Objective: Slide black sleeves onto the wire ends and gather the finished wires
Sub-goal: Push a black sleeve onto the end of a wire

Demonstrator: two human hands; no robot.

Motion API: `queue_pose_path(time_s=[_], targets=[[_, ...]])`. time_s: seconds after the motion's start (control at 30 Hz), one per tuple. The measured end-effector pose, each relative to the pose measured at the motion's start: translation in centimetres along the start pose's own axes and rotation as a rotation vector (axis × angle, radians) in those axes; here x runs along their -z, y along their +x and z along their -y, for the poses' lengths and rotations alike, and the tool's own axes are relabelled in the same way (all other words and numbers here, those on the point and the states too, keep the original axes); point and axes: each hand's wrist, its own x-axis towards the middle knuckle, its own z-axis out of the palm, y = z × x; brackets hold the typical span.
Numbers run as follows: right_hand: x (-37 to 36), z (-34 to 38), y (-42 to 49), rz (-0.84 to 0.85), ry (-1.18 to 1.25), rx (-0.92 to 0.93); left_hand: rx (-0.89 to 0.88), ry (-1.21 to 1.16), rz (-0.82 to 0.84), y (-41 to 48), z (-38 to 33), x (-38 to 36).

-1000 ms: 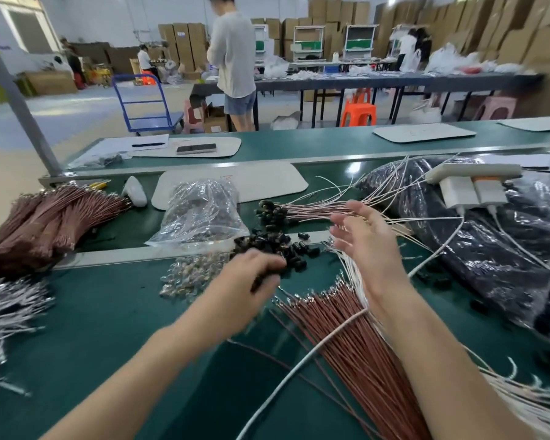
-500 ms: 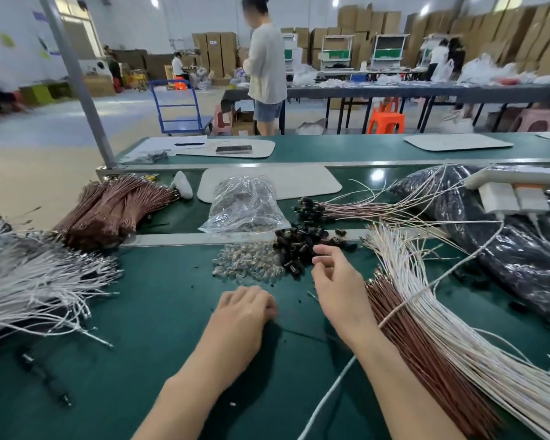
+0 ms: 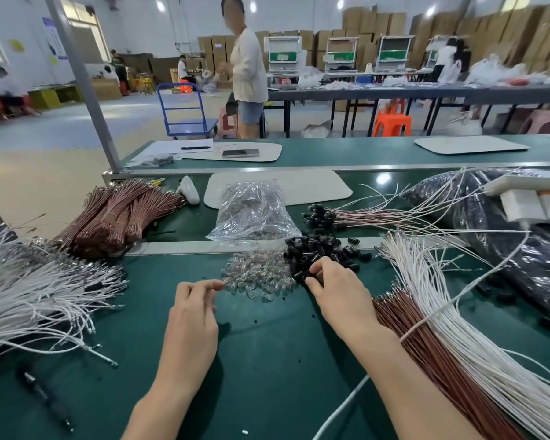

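A heap of loose black sleeves (image 3: 323,247) lies on the green bench (image 3: 267,360) in front of me. My right hand (image 3: 337,292) rests on its near edge, thumb and curled fingers pinching into the black sleeves. My left hand (image 3: 192,304) lies left of it with curled fingers; its index fingertip touches a heap of clear sleeves (image 3: 261,274), and nothing shows in it. Bare brown wires (image 3: 426,350) and white wires (image 3: 451,306) fan out under my right forearm. Wires with black sleeves fitted (image 3: 327,217) lie behind the heap.
Tied brown bundles (image 3: 118,214) and a spread of white wires (image 3: 29,293) fill the left. A clear plastic bag (image 3: 251,211) stands behind the heaps. A black bag (image 3: 515,255) and a white power strip (image 3: 521,192) are at right. A person stands beyond the bench.
My right hand came down from the raised wires onto the black sleeve heap. My left hand drew back from that heap to the table beside the clear sleeves.
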Motion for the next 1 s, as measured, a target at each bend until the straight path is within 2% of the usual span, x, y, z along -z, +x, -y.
queue_pose_path(time_s=[0.13,0.23,0.3,0.43,0.53,0.7,0.9,1.0], targets=[[0.3,0.0,-0.6,-0.039,0.046,0.043,0.053,-0.114,-0.021,-0.2,-0.7,-0.3],[0.7,-0.5,-1.2,-0.065,0.121,0.061,0.027,-0.116,-0.013,-0.4,-0.8,-0.3],[1.3,-0.9,-1.9,-0.067,0.403,0.025,0.015,-0.099,0.006,-0.4,-0.6,-0.3],[2.3,-0.8,-3.9,0.162,1.369,-0.179,-0.067,-0.080,0.035,-0.5,-0.6,-0.7],[2.3,-0.6,-4.2,0.276,1.723,-0.235,-0.122,-0.025,0.126,-1.0,-0.8,-1.2],[2.4,-0.3,-4.6,0.287,1.953,-0.289,-0.141,0.029,0.136,-1.0,-0.7,-1.1],[3.2,-0.2,-4.8,0.279,2.005,-0.296,-0.162,0.045,0.126,-1.0,-1.0,-0.9],[3.5,-0.5,-4.8,0.220,2.043,-0.330,-0.164,0.054,0.115,-1.0,-0.9,-0.9]])
